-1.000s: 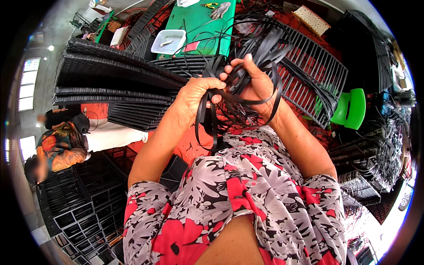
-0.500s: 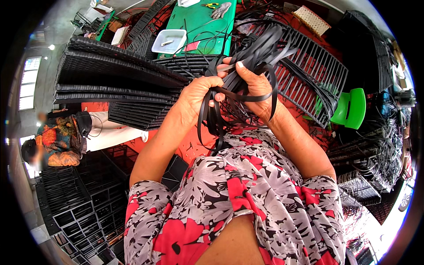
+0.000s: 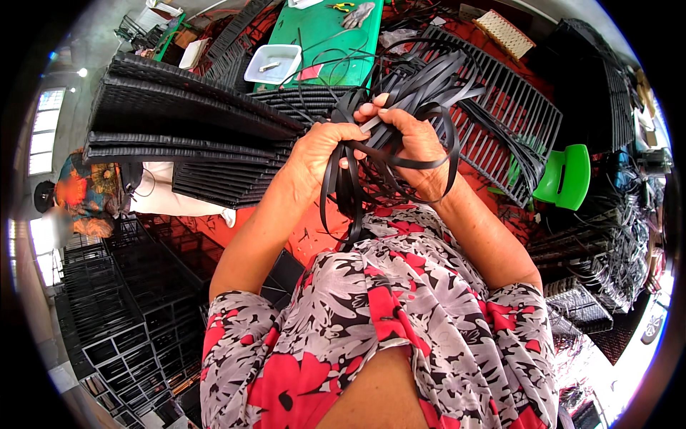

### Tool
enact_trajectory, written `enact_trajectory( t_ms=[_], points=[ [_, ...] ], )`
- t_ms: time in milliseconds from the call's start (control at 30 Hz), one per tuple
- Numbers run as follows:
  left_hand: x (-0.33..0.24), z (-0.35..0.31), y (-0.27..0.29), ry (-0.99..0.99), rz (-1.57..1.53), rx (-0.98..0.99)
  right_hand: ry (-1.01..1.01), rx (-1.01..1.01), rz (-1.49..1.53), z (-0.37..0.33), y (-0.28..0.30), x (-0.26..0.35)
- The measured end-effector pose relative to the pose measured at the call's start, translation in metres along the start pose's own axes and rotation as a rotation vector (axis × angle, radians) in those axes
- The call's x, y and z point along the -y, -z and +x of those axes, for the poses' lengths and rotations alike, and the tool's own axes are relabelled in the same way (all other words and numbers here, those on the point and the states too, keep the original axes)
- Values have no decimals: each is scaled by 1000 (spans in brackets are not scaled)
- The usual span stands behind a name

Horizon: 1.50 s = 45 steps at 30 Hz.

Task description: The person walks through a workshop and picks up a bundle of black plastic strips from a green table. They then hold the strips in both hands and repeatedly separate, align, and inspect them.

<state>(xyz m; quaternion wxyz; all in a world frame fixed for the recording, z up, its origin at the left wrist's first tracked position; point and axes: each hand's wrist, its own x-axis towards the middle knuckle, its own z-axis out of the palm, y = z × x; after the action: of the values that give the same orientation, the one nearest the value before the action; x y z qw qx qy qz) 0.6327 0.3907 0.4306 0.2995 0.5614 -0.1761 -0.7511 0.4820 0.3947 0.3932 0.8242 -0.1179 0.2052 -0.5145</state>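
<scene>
A loose bundle of flat, black plastic strips (image 3: 437, 75) is between my two hands, fanning out ahead and to the right. My left hand (image 3: 323, 151) is closed round some of the strips, thumb pointing toward the right hand. Several ends hang in loops below it. My right hand (image 3: 418, 143) grips the thicker part of the bundle, its thumb across the strips and its fingers curled behind. One strip loops over the right wrist. The fingertips of both hands nearly meet, and strips partly hide them.
Stacked black woven panels (image 3: 193, 114) stand at the left. Ahead is a green table (image 3: 325, 46) with a white plastic tub (image 3: 274, 64), pliers and a glove (image 3: 359, 15). A slatted frame (image 3: 511, 107) and a green chair (image 3: 564, 179) are at the right. Another person (image 3: 93, 189) is far left.
My right hand has shifted slightly, and the bundle has spread more, its loops opening to the right. The left hand keeps its hold. The other person at the far left has moved.
</scene>
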Motion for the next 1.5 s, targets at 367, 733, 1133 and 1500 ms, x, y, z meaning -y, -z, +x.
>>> enact_trajectory(
  t_ms=[367,733,1133,1500],
  points=[
    [-34,10,44,59,-328,489,-110,-3,68,13,27,45],
    [-57,2,38,-97,-413,228,-309,166,-762,-11,32,10],
    [-69,13,72,-151,-247,262,-607,255,-396,-30,44,29],
    [-120,12,98,-253,-268,64,-639,369,-797,-46,55,39]
  ],
)
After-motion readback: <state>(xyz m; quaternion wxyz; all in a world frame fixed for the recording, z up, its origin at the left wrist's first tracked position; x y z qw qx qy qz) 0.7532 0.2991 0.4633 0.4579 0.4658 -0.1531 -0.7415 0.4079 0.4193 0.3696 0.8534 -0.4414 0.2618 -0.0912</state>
